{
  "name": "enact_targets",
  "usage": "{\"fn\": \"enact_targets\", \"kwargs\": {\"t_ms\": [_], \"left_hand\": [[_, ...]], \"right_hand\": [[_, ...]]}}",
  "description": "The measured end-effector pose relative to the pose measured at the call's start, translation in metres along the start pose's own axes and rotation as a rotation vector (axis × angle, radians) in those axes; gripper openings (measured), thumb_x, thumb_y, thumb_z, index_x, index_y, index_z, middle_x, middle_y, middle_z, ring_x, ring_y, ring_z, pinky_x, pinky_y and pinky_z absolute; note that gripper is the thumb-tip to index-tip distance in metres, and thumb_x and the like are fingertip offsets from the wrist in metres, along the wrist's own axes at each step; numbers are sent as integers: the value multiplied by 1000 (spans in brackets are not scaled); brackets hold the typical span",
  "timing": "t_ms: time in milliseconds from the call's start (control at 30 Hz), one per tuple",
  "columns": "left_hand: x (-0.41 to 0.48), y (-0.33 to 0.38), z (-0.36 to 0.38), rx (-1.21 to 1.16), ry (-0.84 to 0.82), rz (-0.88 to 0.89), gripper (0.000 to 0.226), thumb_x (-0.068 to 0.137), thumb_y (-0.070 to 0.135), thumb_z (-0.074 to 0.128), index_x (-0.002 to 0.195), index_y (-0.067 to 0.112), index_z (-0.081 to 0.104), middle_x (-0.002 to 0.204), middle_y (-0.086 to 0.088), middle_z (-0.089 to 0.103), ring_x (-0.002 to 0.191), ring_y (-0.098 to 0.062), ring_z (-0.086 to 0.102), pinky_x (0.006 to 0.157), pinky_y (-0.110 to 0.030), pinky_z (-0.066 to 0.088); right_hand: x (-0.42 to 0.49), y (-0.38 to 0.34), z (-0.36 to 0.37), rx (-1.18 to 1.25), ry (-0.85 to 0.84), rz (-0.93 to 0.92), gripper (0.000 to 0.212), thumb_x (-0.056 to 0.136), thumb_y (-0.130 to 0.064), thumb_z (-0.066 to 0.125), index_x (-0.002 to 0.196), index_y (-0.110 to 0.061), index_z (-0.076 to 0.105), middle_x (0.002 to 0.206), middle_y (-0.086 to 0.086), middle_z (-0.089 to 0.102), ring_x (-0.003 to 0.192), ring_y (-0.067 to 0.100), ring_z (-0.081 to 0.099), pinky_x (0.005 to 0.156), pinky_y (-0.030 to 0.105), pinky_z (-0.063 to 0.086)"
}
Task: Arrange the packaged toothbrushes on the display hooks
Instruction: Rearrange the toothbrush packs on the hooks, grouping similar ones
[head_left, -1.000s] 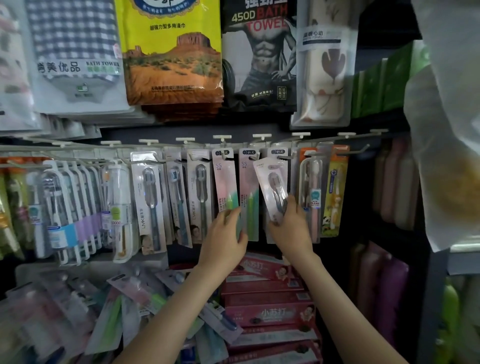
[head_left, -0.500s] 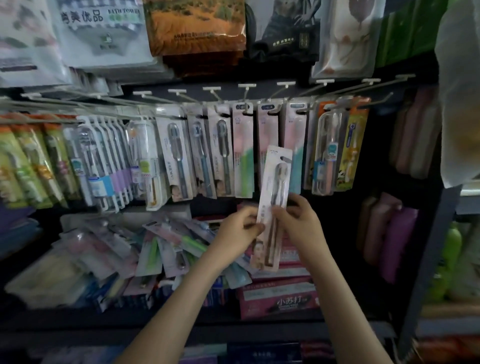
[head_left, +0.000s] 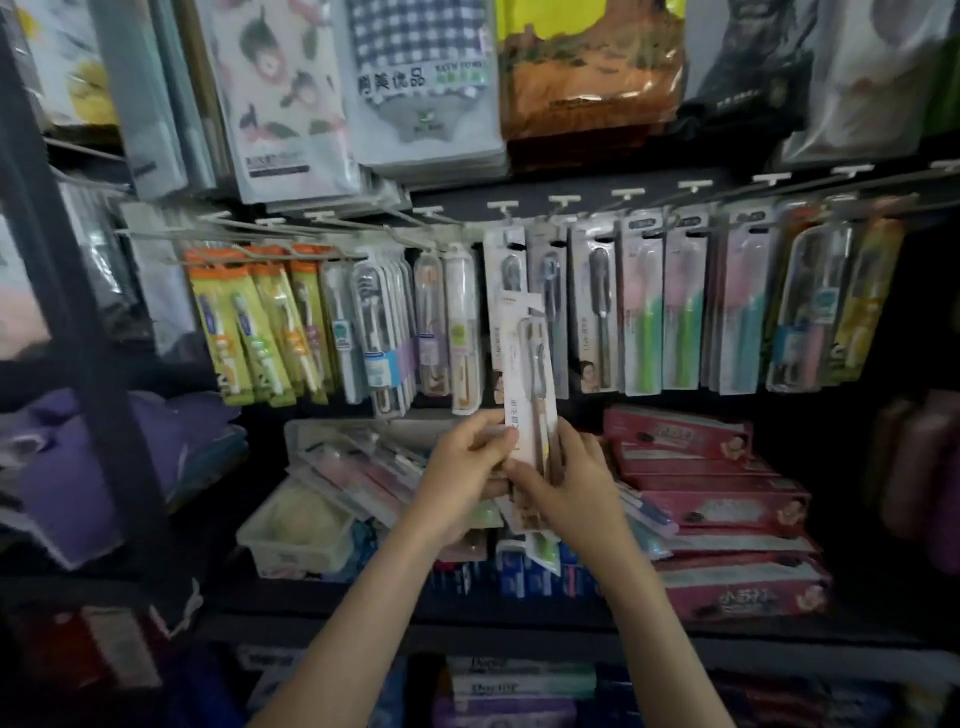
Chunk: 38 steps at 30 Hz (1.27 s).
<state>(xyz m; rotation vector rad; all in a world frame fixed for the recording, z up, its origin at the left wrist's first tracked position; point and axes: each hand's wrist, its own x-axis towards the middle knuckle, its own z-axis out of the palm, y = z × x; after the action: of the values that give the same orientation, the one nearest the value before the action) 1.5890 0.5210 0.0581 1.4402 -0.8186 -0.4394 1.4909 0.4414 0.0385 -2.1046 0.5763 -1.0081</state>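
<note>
Your left grip (head_left: 464, 470) and right grip (head_left: 570, 480) both pinch the lower half of one toothbrush pack (head_left: 525, 374). It stands upright, long axis vertical, top end toward the display hooks (head_left: 565, 199) above and beyond. Behind your left hand, a clear tray (head_left: 306, 430) holds loose packs (head_left: 363, 467).

The pack (head_left: 524, 374) in the fingers (head_left: 483, 434) was cream, streaked with brown. Right of the fingers lay red boxes (head_left: 717, 499); up and left hung yellow-green packs (head_left: 249, 332) topped orange; up and right, pink-and-green cards (head_left: 644, 312); far left, purple cloth (head_left: 67, 467); high above, a blue-checked towel (head_left: 415, 36).
</note>
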Motion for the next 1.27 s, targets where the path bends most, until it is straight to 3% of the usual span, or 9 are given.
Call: {"fn": "enact_targets", "kwargs": {"t_ms": [133, 234, 300, 434, 567, 767, 968, 1101, 1268], "left_hand": [[0, 6, -50, 31, 31, 7, 24, 94, 21, 56, 118, 20, 60, 117, -7, 61, 102, -24, 62, 75, -35, 55], [-1, 12, -76, 73, 18, 20, 15, 95, 18, 55, 105, 25, 63, 112, -5, 62, 98, -21, 63, 83, -38, 56], [-1, 14, -90, 108, -5, 64, 19, 96, 15, 52, 100, 32, 62, 108, 2, 64, 93, -13, 63, 81, -31, 56], [4, 12, -111, 351, 20, 174, 27, 96, 21, 50, 121, 31, 56, 104, 14, 56, 88, 3, 53, 72, -16, 46], [17, 12, -119, 463, 59, 224, 30, 96, 21, 49, 125, 30, 52, 115, 10, 56, 82, 0, 54, 69, -20, 45], [23, 19, -113, 536, 9, 311, 32, 96, 19, 51, 128, 21, 53, 126, 6, 56, 103, -8, 55, 87, -24, 45], [28, 20, -111, 545, 20, 346, 32, 95, 19, 52, 127, 21, 55, 126, 9, 57, 102, -3, 53, 89, -19, 41], [29, 20, -115, 542, 42, 353, 30, 95, 17, 52, 124, 21, 56, 125, 11, 57, 101, -1, 53, 87, -17, 40], [29, 20, -114, 560, 56, 337, 29, 95, 17, 52, 123, 20, 57, 125, 10, 57, 99, 0, 51, 86, -15, 39]], "right_hand": [[6, -28, 42, -61, -19, -31, 55, 85, -36, 64, 128, -10, 43, 100, -3, 41, 93, 14, 42, 63, 11, 33], [13, -44, 63, -95, -74, 8, 76, 84, -33, 61, 145, -7, 24, 128, 10, 45, 117, 25, 46, 84, 20, 40], [16, -52, 70, -82, -69, 12, 87, 84, -28, 62, 151, -12, 9, 135, 11, 44, 114, 21, 49, 86, 25, 41], [28, -55, 65, -190, 27, -33, 82, 86, -26, 63, 150, -14, 14, 127, 9, 45, 103, 21, 52, 78, 22, 40], [50, -51, 44, -334, 136, -24, 78, 88, -24, 59, 149, -10, 12, 130, 18, 46, 101, 30, 56, 72, 27, 41], [75, -56, 31, -491, 183, 4, 76, 90, -25, 54, 148, -7, 9, 130, 21, 44, 106, 36, 53, 79, 40, 48], [89, -56, 40, -519, 158, 72, 79, 92, -23, 52, 149, -6, 1, 137, 23, 37, 99, 33, 58, 68, 32, 46], [87, -48, 49, -537, 156, 103, 79, 93, -28, 51, 149, -4, 1, 142, 22, 34, 119, 35, 49, 85, 37, 48], [92, -44, 48, -558, 157, 136, 78, 94, -28, 51, 149, -5, 0, 145, 20, 31, 125, 34, 43, 90, 38, 47]]}}
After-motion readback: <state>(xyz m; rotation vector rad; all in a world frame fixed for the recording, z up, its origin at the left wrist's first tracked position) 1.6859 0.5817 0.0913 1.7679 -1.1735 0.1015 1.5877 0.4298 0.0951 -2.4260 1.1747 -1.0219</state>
